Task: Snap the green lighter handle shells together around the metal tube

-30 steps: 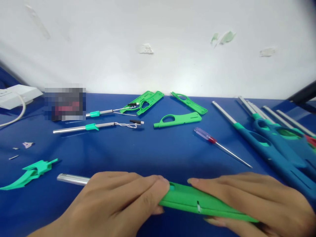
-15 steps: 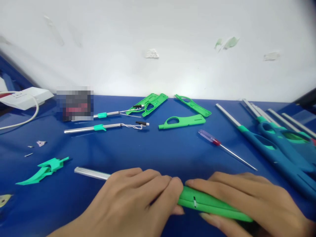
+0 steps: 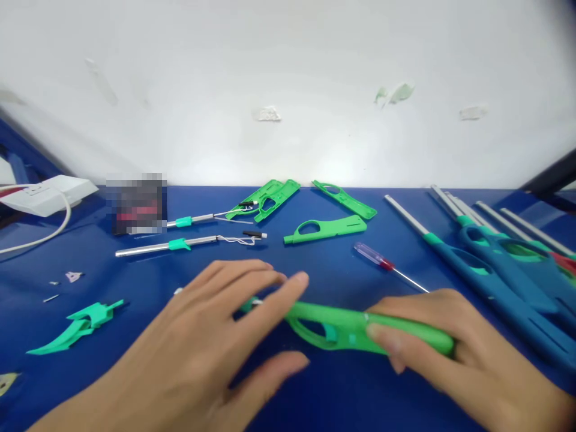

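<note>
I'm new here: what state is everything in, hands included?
Green handle: held, looks closed
Right hand: closed around it
Left hand: open, thumb apart
Screwdriver: lying, partly hidden
Wired tubes: lying loose, uncased
Green shell pieces: loose, detached
Blue handles: bunched together
Teal part: lying loose

No text or numbers are legible, though blur may hide some.

Blue tabletop (image 3: 310,270): a screwdriver (image 3: 375,257) beyond the right hand (image 3: 459,351), green handle shells (image 3: 337,228) farther out, teal plastic piece (image 3: 92,319) left of the left hand (image 3: 198,342).
</note>
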`<state>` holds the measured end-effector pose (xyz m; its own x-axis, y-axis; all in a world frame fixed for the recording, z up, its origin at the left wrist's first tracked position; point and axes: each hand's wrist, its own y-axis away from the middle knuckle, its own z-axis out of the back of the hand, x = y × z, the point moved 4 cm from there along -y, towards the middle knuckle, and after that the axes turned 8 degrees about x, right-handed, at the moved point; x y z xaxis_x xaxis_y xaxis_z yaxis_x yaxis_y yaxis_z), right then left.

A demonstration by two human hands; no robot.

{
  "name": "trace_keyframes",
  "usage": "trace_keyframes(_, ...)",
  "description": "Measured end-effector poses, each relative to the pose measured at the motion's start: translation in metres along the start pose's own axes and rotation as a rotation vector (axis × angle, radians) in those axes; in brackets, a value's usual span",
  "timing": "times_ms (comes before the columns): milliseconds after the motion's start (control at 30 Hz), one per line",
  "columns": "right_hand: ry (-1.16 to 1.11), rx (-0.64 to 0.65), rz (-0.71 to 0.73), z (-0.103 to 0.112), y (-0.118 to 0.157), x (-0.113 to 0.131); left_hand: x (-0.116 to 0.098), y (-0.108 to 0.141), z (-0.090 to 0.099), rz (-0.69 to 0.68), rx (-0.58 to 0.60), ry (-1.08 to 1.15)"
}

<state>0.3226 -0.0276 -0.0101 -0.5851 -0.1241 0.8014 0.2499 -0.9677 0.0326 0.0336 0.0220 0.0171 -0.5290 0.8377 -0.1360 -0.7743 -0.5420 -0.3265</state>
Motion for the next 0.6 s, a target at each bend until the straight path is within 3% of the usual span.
trace_keyframes(133, -0.216, 0.078, -0.247, 0.016, -0.013, -0.009, 0.032, 0.002, 0.007, 0.042, 0.012, -0.004)
trace_keyframes(233, -0.257, 0.071, -0.300, 0.020, -0.016, -0.005, 0.042, -0.007, 0.008, 0.037, 0.004, 0.094)
trace_keyframes(367, -0.278, 0.083, -0.298, 0.014, -0.012, -0.011, 0.031, -0.014, 0.005, 0.019, 0.002, 0.141)
trace_keyframes(600, -0.112, 0.027, -0.149, 0.006, 0.012, -0.064, 0.008, -0.007, 0.002, -0.045, -0.063, 0.117)
